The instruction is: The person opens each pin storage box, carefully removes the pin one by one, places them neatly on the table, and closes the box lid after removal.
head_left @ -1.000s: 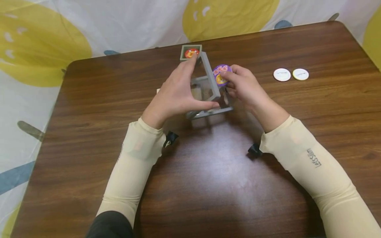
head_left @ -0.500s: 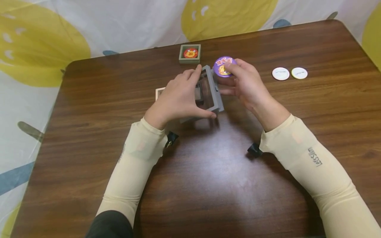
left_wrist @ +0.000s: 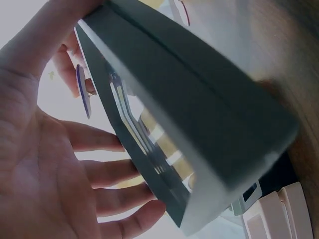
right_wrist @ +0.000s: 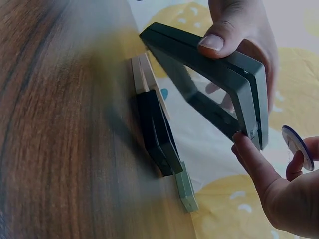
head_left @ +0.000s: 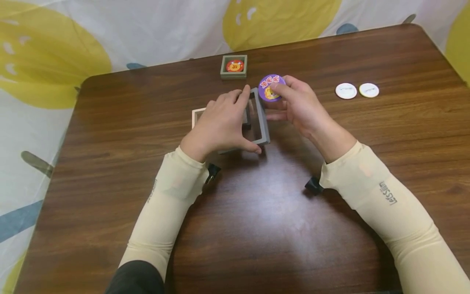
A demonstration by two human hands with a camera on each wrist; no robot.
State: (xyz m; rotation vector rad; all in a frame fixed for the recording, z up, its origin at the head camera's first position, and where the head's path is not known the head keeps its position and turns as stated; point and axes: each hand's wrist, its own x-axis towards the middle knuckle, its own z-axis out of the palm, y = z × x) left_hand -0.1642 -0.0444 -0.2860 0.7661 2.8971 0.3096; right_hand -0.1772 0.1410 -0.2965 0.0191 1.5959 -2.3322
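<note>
"Trouble there?"
"Maybe; left hand (head_left: 220, 120) grips the grey frame (head_left: 262, 118) above the table (head_left: 293, 228); right hand (head_left: 304, 104) pinches the purple badge (head_left: 267, 87) just beside it; a loosened pinch could let the badge drop."

Room over near tabletop (head_left: 264, 228); gray frame (head_left: 262, 118) blocks passage between left grip (head_left: 220, 122) and right grip (head_left: 301, 104); green frame (head_left: 233, 76) behind.

The grey frame (head_left: 262, 120) I hold looks like smooth, matt plastic around a clear, shiny film (right_wrist: 199, 83). My purple badge (head_left: 267, 91) looks smooth. Under my soft cloth sleeves (head_left: 161, 216), the wood-grained counter (head_left: 279, 232) gleams; the backdrop (head_left: 165, 30) is creased fabric.
</note>
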